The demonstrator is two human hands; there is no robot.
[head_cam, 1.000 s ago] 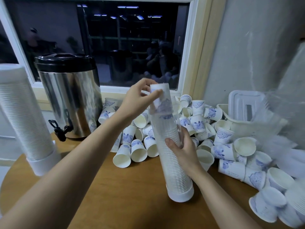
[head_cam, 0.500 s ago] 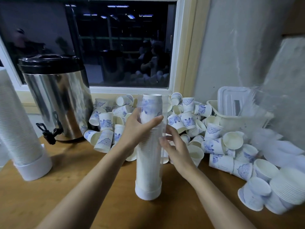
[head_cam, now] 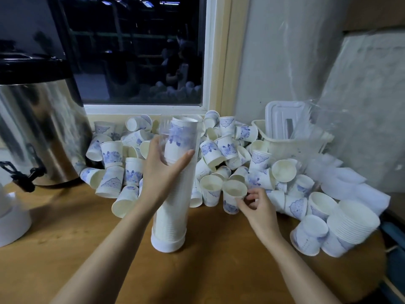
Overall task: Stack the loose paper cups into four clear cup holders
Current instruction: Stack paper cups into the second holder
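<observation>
Head view: what had stood on the wooden table (head_cam: 219, 270)?
— Loose paper cups (head_cam: 219, 150) heaped across mid-frame; at centre, an upright clear cup holder (head_cam: 173, 216), nearly full.
— And the hands?
— The left hand (head_cam: 162, 174) gripped the holder's upper part; the right hand (head_cam: 258, 207) pinched one cup (head_cam: 233, 194) at the heap's lower edge.

Dim indoor light falls on a wooden table (head_cam: 219, 270) beneath a dark window (head_cam: 135, 51).
The glass mirrors ceiling lamps; a steel urn (head_cam: 39, 128) carries streaked glare and drops a soft shadow across the wood. Wide-angle bending bows the window frame and stretches the edges, where the urn and the plastic wrap (head_cam: 311, 128) smear with motion blur; only the paper cups (head_cam: 226, 148) at centre are sharp.
</observation>
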